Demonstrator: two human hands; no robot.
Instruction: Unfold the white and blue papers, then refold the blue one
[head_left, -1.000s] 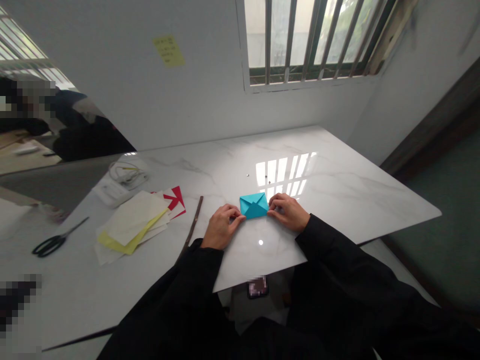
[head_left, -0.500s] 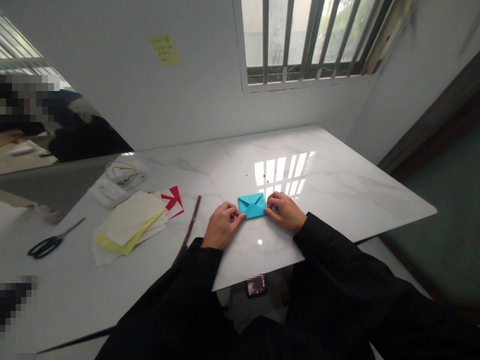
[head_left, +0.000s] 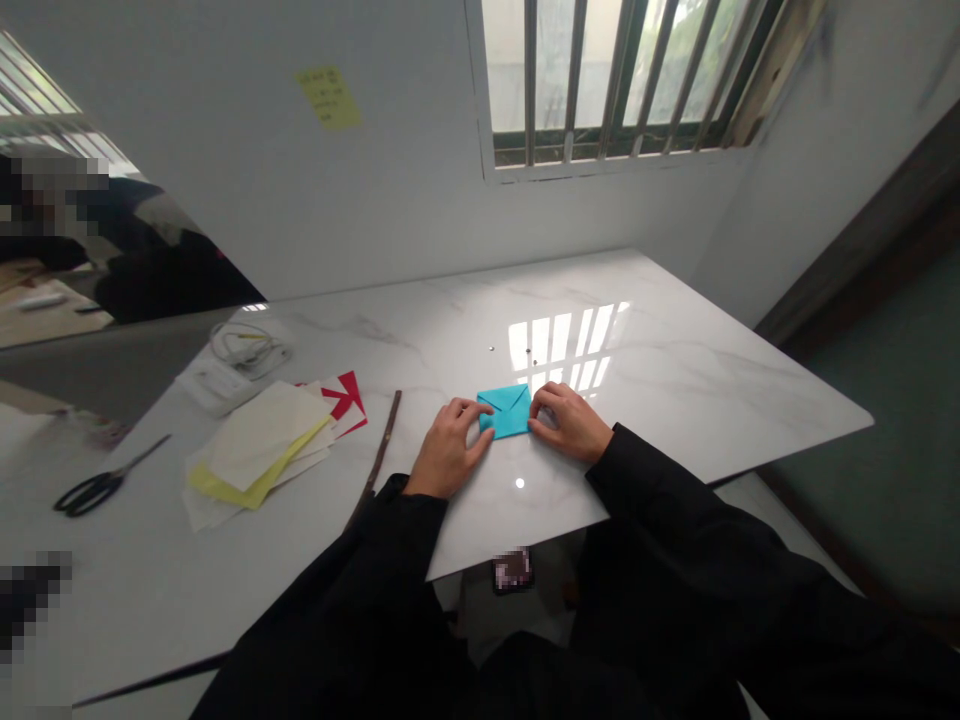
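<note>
A small bright-blue paper envelope (head_left: pixel 507 418) lies on the white marbled table, its folds meeting in a V toward the middle. At its left side is my left hand (head_left: pixel 450 447), with the index fingertip on the paper and the thumb at the lower left corner. My right hand (head_left: pixel 568 420) pinches the right edge between thumb and curled fingers. A thin brown stick (head_left: pixel 386 440) lies left of my left hand, its near end hidden by my sleeve.
Cream and yellow sheets (head_left: pixel 259 440) with red paper pieces (head_left: pixel 346 400) lie to the left, near black-handled scissors (head_left: pixel 94 490) and a white cable (head_left: pixel 247 345). Tiny dark bits (head_left: pixel 528 351) rest beyond the envelope. A barred window (head_left: pixel 600 85) and yellow note (head_left: pixel 330 97) are on the wall.
The envelope's upper flap, raised before, now lies flatter. My left index finger has moved from the left edge onto the paper. My right hand stays at the right edge.
</note>
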